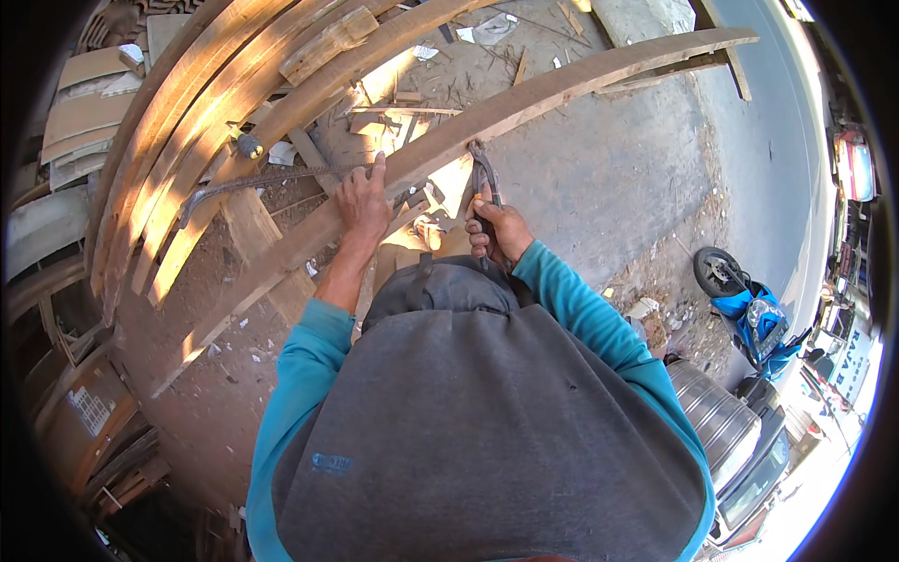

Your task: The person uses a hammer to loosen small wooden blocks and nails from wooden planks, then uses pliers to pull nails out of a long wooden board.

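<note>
A long wooden beam (pixel 562 89) runs slantwise from the lower left to the upper right, in front of my body. My left hand (pixel 363 201) grips this beam near its middle, index finger stretched along the top and the thumb hidden. In my right hand (pixel 496 229) are metal pincers (pixel 483 173), their handles wrapped by my fingers. The pincers' jaws touch the beam's near edge; whether a nail sits between them I cannot tell. A thin ridged metal bar with a hooked end (pixel 262 178) reaches from the left to beside my left fingertips.
Several curved planks (pixel 178 159) are stacked at the left, with a yellow and dark tool (pixel 247 144) on them. Wood scraps and paper bits litter the ground. A blue motorcycle (pixel 754 314) stands at the right, near a ribbed dark surface (pixel 712 407).
</note>
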Demonstrator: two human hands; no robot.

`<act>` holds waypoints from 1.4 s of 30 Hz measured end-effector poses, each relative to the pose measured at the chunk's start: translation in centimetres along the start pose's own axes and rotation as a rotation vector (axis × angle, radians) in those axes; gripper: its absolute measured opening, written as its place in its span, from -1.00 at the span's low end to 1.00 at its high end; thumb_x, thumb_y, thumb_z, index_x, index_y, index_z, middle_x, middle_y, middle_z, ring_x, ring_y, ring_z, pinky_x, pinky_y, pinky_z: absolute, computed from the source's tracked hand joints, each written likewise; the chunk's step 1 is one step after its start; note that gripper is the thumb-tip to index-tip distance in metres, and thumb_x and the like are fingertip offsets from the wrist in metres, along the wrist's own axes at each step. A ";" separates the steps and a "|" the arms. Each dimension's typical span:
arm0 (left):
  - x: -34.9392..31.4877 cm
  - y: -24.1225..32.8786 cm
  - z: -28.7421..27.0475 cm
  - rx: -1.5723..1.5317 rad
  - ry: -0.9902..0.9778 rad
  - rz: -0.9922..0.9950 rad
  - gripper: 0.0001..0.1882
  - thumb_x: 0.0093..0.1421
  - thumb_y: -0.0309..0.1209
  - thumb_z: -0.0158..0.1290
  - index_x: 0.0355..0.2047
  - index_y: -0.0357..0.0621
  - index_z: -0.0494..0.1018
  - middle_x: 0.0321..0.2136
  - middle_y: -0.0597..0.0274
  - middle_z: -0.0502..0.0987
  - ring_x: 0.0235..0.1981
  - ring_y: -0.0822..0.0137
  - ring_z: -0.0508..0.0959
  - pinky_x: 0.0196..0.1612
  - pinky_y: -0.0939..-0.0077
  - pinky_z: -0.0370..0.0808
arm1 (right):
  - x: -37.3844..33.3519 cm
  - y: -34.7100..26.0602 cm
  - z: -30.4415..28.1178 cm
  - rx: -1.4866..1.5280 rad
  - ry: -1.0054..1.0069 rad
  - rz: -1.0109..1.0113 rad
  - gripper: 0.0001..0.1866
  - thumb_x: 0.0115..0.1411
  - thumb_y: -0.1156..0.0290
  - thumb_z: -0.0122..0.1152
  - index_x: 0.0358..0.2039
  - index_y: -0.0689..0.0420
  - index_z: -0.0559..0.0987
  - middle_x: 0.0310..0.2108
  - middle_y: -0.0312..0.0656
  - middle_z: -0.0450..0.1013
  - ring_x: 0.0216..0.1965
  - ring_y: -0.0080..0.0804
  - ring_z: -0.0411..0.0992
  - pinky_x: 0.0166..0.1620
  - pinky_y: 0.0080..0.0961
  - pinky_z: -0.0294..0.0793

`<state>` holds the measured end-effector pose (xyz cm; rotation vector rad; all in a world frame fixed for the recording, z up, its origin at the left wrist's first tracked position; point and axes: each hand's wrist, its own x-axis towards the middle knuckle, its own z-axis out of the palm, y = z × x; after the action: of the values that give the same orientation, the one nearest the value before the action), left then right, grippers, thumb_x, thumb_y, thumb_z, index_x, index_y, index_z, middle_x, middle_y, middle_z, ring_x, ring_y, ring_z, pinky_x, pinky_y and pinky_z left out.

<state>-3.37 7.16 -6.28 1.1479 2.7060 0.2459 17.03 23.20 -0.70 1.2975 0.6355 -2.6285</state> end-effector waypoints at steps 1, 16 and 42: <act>0.0 0.1 0.0 -0.016 -0.009 0.003 -0.09 -0.10 -0.35 0.43 0.30 0.15 0.31 -0.13 0.07 0.44 -0.04 0.00 0.47 0.02 0.04 0.37 | 0.6 1.0 0.5 -0.001 0.004 0.006 -0.73 0.40 0.14 0.03 -0.30 0.08 0.41 -0.49 -0.37 0.25 -0.58 -0.60 0.19 -0.50 -0.55 0.30; 2.6 -2.6 -0.1 -0.097 0.002 0.190 -0.22 -0.08 -0.45 0.25 0.24 0.00 0.38 -0.22 -0.10 0.55 -0.15 -0.15 0.55 -0.08 0.00 0.51 | 14.9 10.2 3.9 -0.412 0.644 -0.570 -0.64 0.40 0.13 -0.01 -0.11 0.23 0.43 -0.49 -0.16 0.40 -0.50 -0.29 0.39 -0.39 -0.32 0.46; 3.2 -2.8 1.7 -0.092 -0.169 0.122 0.03 -0.23 -0.45 0.40 0.33 -0.03 0.24 -0.15 -0.17 0.50 -0.09 -0.16 0.54 0.01 0.01 0.49 | 5.5 4.7 4.4 -0.229 0.352 -0.405 -0.64 0.26 0.15 0.06 -0.46 0.23 0.46 -0.54 -0.21 0.43 -0.54 -0.43 0.43 -0.50 -0.37 0.44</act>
<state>-7.06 7.65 -8.87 1.2482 2.4570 0.2748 11.89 17.43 -4.12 1.7226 1.3375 -2.5179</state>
